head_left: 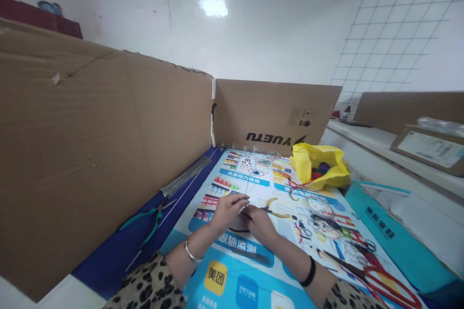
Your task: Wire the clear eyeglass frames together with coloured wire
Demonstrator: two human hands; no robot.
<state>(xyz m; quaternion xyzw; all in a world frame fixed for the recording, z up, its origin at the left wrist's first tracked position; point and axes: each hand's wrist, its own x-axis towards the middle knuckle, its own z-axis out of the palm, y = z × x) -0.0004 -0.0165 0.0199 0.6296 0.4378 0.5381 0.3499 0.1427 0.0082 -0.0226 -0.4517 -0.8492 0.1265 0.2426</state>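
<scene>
Above the printed poster my left hand (226, 211) and my right hand (260, 223) meet, fingertips pinched together. A thin, wire-like strand (247, 186) rises from between the fingers; both hands appear closed on it, though the fingertips hide most of the grip. Just beyond my right hand lie yellow-handled pliers (279, 210), apart from it. A dark curved line shows on the poster under the hands; I cannot make out what it is. Off to the left, teal-handled pliers (154, 219) rest on the blue surface, beside a bundle of grey wires (186, 174).
Tall cardboard panels (108, 154) stand at the left and back. A yellow bag (302, 164) with coloured pieces sits at the back right. Nearer are a clear round spool (321, 207), red-handled scissors (389, 285) and a teal box (391, 231). Clear tangled bits (270, 157) lie at the back.
</scene>
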